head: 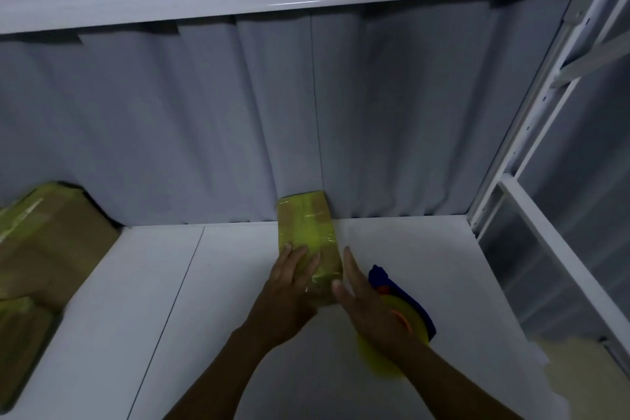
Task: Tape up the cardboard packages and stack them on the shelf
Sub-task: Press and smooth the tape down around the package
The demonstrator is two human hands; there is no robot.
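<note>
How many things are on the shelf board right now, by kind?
Taped cardboard packages: 3 (small one under the hands, large one at left, another at lower left, cut off by the frame edge)
Tape dispensers: 1 (blue, with a yellow roll)
Total: 4

This looks like a storeroom where boxes get packed. A white metal shelf (238, 300) has a grey curtain (204, 112) hanging right behind it. Taped brown boxes (44, 249) sit at the shelf's left end. A tape roll (414, 324) lies on the shelf.
</note>
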